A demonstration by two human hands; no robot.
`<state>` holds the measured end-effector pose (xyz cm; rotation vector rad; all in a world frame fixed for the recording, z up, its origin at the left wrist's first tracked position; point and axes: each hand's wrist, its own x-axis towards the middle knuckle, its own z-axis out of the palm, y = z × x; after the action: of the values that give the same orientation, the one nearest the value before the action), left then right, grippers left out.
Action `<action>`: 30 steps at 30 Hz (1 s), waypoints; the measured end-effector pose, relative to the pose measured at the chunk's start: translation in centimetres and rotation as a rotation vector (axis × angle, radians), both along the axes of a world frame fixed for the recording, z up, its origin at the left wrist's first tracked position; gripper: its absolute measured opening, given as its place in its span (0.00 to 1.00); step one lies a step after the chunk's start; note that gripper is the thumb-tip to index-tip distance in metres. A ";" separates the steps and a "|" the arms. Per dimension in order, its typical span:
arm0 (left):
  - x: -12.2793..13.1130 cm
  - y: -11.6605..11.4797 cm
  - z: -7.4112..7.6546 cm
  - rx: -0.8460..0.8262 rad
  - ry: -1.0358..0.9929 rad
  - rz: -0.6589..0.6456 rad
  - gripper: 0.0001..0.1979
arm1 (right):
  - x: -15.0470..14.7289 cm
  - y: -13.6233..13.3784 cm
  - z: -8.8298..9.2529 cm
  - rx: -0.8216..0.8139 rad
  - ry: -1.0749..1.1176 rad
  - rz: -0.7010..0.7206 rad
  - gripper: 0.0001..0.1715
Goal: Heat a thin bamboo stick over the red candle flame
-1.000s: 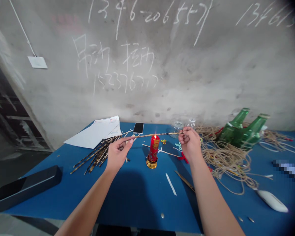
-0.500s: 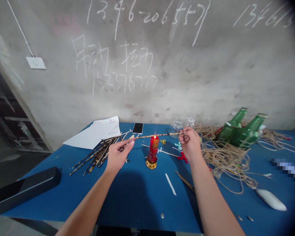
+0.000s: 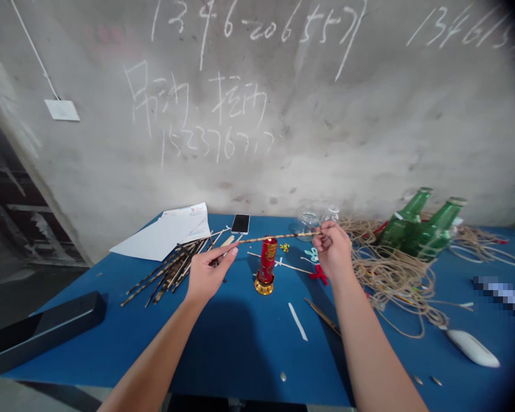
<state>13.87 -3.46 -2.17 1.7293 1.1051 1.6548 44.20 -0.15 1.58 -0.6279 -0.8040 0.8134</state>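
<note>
Between my two hands stretches a thin, mottled brown stick [image 3: 289,236], nearly level. My left hand [image 3: 210,269] pinches its left end between thumb and fingers. The right end sits in the closed fingertips of my right hand [image 3: 332,246]. Below the stick's middle stands a red candle [image 3: 268,260] with gold markings, upright on a gold base [image 3: 264,285]. The stick passes across the candle's top, so the flame is hardly visible; I cannot tell whether they touch. A pile of similar sticks [image 3: 171,274] lies left of my left hand.
White papers [image 3: 167,229] and a phone [image 3: 241,224] lie at the back. Tangled cord [image 3: 395,280] and green bottles [image 3: 438,229] occupy the right, with a white mouse-shaped object [image 3: 473,348] nearer. Glass jars [image 3: 308,220] stand near the wall; a black box [image 3: 47,329] sits front left.
Both hands have shifted slightly to the right with the stick. The flame above the candle, bright before, is now mostly hidden behind the stick or dimmer.
</note>
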 end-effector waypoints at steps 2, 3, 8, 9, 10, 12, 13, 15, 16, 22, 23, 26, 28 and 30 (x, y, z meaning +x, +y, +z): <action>0.0 0.0 -0.1 -0.003 0.016 -0.004 0.17 | 0.0 0.0 0.0 0.006 -0.001 -0.006 0.07; 0.0 0.0 -0.1 -0.003 0.023 -0.004 0.17 | 0.0 0.0 0.0 0.009 -0.005 -0.009 0.07; 0.1 -0.1 0.0 0.002 0.029 -0.003 0.17 | -0.1 0.0 0.0 0.010 -0.024 -0.025 0.07; 0.1 -0.2 0.0 0.003 0.030 0.000 0.17 | -0.1 -0.1 0.0 0.010 -0.026 -0.027 0.07; 0.1 -0.2 0.1 0.004 0.033 0.004 0.17 | -0.1 -0.1 0.0 0.009 -0.027 -0.028 0.07; 0.2 -0.3 0.2 0.008 0.044 0.009 0.17 | 0.0 -0.1 0.0 0.008 -0.029 -0.031 0.07; 0.3 -0.4 0.3 0.010 0.052 0.008 0.18 | 0.0 -0.1 0.0 0.008 -0.028 -0.034 0.07; 0.3 -0.5 0.3 0.013 0.071 -0.004 0.19 | 0.0 -0.1 0.1 0.010 -0.022 -0.043 0.07; 0.3 -0.5 0.3 0.010 0.084 -0.012 0.20 | 0.1 -0.1 0.1 0.012 -0.017 -0.048 0.08; 0.5 -0.7 0.3 0.008 0.102 -0.028 0.19 | 0.1 -0.2 0.2 0.031 -0.015 -0.077 0.07; 0.5 -0.7 0.3 0.010 0.095 -0.027 0.19 | 0.1 -0.2 0.2 0.031 -0.016 -0.077 0.07; 0.4 -0.8 0.3 0.008 0.087 -0.021 0.18 | 0.1 -0.2 0.2 0.030 -0.017 -0.073 0.07; 0.4 -0.8 0.4 0.003 0.089 -0.015 0.19 | 0.1 -0.2 0.2 0.029 -0.020 -0.071 0.07; 0.4 -0.9 0.5 0.000 0.087 -0.008 0.19 | 0.0 -0.3 0.3 0.029 -0.024 -0.069 0.07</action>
<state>14.25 -4.33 -1.68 1.8185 1.1352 1.5883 44.19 -0.42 1.84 -0.6372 -0.8102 0.7312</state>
